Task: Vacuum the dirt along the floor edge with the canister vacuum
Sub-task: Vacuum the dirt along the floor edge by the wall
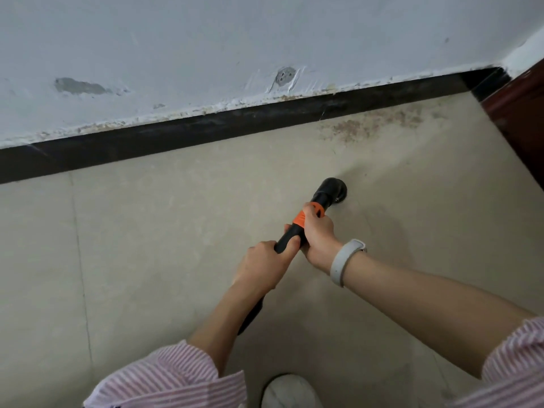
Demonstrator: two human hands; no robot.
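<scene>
Hands share the black vacuum wand with its orange collar (303, 222) at frame centre: left hand (266, 265) wrapped round the shaft, right hand (319, 234) clenched at the collar; round black nozzle (334, 189) sits on beige tile; we should steer it up-right into the brown dirt patch (371, 125) beside the black skirting (235, 122), keeping it flat.

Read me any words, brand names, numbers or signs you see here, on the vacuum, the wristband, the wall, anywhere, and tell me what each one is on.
None: no text can be read in this view.
Vacuum nozzle and its orange collar: no label or brand shows.
Wristband: plain, no display or digits visible.
Wall and black baseboard: only scuffs and patches, no writing.
</scene>
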